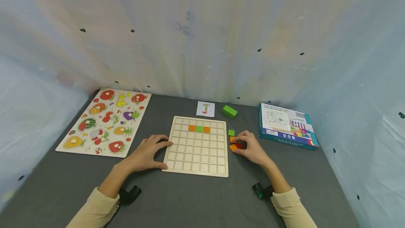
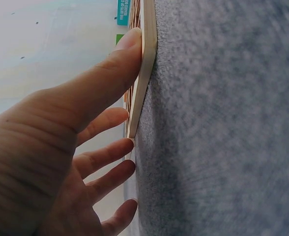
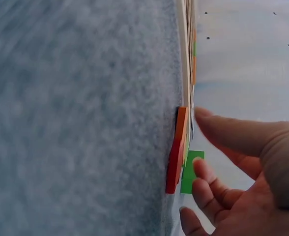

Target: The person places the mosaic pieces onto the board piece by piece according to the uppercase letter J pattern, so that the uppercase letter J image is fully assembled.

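A wooden grid board lies on the grey table, with an orange, a green and an orange tile side by side near its top. My left hand rests at the board's left edge, fingers spread; in the left wrist view the thumb of that hand touches the board edge. Right of the board, my right hand hovers at orange tiles and a red tile. In the right wrist view the hand has its fingers apart, none gripping a tile. One green tile lies just above them.
A small pattern card and a green block lie behind the board. At the left is a fruit puzzle board; at the right, a teal box. A hanging pale sheet closes off the back.
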### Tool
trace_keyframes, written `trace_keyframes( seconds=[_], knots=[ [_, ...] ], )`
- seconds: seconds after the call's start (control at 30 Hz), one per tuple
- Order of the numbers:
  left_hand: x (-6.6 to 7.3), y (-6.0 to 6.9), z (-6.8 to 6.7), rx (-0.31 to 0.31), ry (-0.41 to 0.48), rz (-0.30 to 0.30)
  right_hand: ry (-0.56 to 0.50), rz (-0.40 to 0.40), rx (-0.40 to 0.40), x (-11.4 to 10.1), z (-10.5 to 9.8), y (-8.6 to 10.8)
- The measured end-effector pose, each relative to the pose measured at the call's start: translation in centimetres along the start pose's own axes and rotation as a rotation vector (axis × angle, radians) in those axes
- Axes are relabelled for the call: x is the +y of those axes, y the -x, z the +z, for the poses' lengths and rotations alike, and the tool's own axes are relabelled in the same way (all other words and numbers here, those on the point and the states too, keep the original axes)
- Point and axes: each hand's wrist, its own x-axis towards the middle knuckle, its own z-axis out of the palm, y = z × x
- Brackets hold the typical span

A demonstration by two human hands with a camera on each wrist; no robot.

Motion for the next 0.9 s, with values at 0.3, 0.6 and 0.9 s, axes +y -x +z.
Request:
trace_keyframes(
  seconds=[0.3, 0.6, 0.9],
  knots=[
    [0.15, 0.01, -0.08, 0.003, 0.0, -0.002, 0.102, 0.0, 0.002, 0.01, 0.35, -0.01],
    [0.18, 0.04, -0.05, 0.017, 0.001, 0.01, 0.14, -0.006, -0.007, 0.08, 0.62, -0.08],
    [0.21, 0.0, -0.05, 0.027, 0.0, 0.014, 0.172, 0.006, 0.005, 0.05, 0.73, -0.28]
  ],
)
